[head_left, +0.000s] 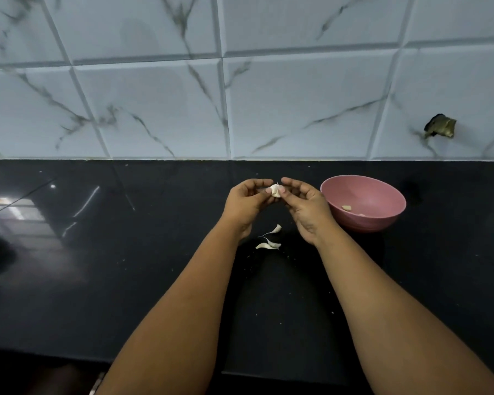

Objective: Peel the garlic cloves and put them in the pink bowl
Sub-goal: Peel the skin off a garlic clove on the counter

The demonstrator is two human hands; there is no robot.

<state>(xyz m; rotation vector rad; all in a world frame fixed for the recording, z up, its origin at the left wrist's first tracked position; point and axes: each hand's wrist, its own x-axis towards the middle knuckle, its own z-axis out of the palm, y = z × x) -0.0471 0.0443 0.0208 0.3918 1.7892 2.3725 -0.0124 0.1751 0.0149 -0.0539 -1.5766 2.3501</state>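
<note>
A white garlic clove [275, 190] is pinched between the fingertips of my left hand [246, 201] and my right hand [305, 206], held above the black counter. Just right of my right hand stands the pink bowl [382, 220], with two small pale peeled cloves [346, 207] lying inside near its front. Two garlic cloves [268, 246] lie on the counter below my hands, one [276, 229] nearer the hands and one closer to me.
The glossy black counter [126, 252] runs to a marble-patterned tiled wall [154, 95] behind. A broken hole [439, 126] shows in the wall tile at the right. Small white crumbs are scattered on the counter around my forearms.
</note>
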